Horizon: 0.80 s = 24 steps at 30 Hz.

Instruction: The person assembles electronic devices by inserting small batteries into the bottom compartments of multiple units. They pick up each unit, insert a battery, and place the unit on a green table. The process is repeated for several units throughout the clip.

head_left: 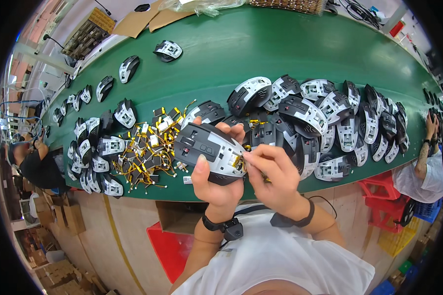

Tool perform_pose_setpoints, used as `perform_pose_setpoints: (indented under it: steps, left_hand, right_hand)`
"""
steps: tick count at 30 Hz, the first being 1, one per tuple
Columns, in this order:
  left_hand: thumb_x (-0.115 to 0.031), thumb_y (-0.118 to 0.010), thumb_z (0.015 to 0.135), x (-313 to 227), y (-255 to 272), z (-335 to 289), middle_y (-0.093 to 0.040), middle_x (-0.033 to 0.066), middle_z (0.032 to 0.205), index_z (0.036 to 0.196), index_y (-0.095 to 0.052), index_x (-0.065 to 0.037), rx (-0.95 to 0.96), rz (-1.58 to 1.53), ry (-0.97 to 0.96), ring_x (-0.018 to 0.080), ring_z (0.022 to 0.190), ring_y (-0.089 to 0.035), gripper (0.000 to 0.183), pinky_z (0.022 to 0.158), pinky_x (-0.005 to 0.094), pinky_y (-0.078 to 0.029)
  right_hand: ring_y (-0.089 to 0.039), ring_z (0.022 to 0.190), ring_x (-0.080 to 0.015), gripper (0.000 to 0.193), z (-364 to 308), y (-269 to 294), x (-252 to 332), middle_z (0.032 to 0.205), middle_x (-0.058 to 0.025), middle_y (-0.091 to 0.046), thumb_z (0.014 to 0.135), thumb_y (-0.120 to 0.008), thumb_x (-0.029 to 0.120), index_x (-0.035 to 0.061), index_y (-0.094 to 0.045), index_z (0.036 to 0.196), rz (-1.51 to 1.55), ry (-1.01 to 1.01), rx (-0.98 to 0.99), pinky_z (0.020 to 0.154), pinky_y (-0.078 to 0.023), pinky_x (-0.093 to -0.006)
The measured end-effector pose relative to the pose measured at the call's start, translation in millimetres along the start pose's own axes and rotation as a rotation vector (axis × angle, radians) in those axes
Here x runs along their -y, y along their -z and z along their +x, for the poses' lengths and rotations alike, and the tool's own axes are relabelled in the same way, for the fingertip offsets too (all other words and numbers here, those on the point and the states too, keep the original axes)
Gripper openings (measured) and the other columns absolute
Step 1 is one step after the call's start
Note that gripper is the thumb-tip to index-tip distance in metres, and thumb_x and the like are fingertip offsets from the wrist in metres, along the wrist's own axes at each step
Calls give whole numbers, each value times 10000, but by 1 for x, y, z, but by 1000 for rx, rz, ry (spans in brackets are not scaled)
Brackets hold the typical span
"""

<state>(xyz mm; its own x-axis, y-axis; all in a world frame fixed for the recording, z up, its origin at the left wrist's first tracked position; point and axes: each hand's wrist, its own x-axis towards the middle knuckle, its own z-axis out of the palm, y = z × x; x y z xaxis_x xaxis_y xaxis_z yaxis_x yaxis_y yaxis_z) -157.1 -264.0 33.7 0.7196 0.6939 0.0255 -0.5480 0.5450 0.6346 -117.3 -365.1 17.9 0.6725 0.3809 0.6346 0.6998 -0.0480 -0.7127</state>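
My left hand is wrapped round a black and white computer mouse, held over the table's near edge. Fingers and thumb grip its sides, with the white underside part facing up. At the right end of this mouse, my right hand pinches at an opening where a bit of yellow shows. What lies between those fingertips is hidden. Left of the mouse is a loose heap of small battery packs with yellow and black wires and white connectors. Close by on the right lie more mice, piled together.
The green table carries another cluster of mice at left and single ones farther back. Cardboard lies at the far edge. People sit at left and right. Red stools stand at right.
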Motion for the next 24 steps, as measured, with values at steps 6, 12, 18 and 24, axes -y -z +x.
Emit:
perform_pose_setpoints:
  steps: [6, 12, 18, 24]
  left_hand:
    - [-395, -566, 815, 5, -1, -1, -536, 182, 1209, 1496, -249, -117, 34, -32, -76, 357, 1151, -549, 800, 1089, 510, -339]
    - [-467, -549, 830, 5, -4, -4, -546, 163, 1164, 1459, -335, -111, 37, 7, -103, 331, 1111, -542, 753, 1067, 463, -364]
    - [-497, -567, 810, 0, -3, -3, -544, 156, 1135, 1451, -334, -113, 39, -12, -18, 321, 1099, -552, 783, 1041, 453, -384]
    - [-512, -596, 792, -6, 3, -6, -556, 171, 1140, 1459, -294, -88, 234, 94, 110, 372, 1139, -575, 847, 1035, 484, -422]
  right_hand:
    - [-593, 728, -203, 270, -11, -8, 5, 962, -102, -630, 751, -761, -37, 20, -691, 1006, 72, -29, -96, 626, -498, -282]
    - [-608, 737, -140, 161, 3, 4, 2, 902, -79, -638, 768, -776, 8, 27, -680, 896, 297, -260, 14, 618, -477, -239]
    - [-595, 751, -83, 180, 5, 8, -3, 928, -29, -601, 814, -763, 45, 15, -619, 918, 689, -617, 195, 643, -485, -226]
    - [-605, 844, -109, 417, 11, 16, -12, 996, -32, -566, 792, -767, 50, 74, -456, 1069, 1100, -878, 332, 778, -535, -268]
